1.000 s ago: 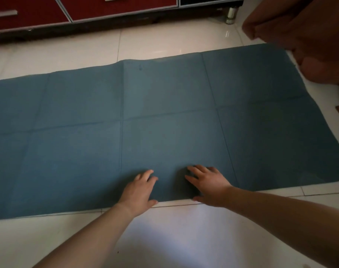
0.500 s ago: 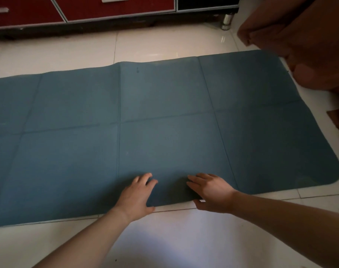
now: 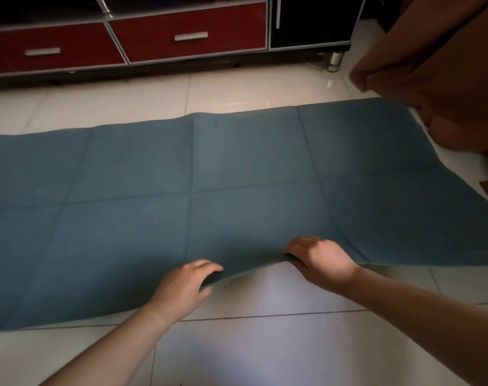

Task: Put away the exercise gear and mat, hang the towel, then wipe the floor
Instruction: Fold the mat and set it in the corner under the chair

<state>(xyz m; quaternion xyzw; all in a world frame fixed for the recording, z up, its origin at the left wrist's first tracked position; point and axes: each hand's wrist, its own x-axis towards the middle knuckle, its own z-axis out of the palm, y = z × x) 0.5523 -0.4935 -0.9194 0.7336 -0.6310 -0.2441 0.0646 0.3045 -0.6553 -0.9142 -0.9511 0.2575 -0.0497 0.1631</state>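
Two hands that lay flat on the mat half a second ago now grip its near long edge. The left hand (image 3: 181, 285) has its fingers (image 3: 209, 267) curled over the top of the edge and the thumb tucked beneath it. The right hand (image 3: 321, 260) pinches the same edge just to the side, its fingers (image 3: 307, 242) bent over the top and its thumb hidden. Between the two hands the edge has come up off the white tiled floor (image 3: 265, 344), showing a dark gap and a strip of the underside.

The blue mat (image 3: 237, 176) otherwise lies spread flat on the tiles, crossed by crease lines, with its far edge down and both ends running out of view. I judge this to be the start of folding it lengthwise along the middle crease, so putting the mat away is only just beginning. No exercise gear is visible.

Beyond the mat stands a low cabinet with red drawers (image 3: 187, 32). At far right hangs a brown cloth (image 3: 446, 65); whether it is the towel cannot be told.
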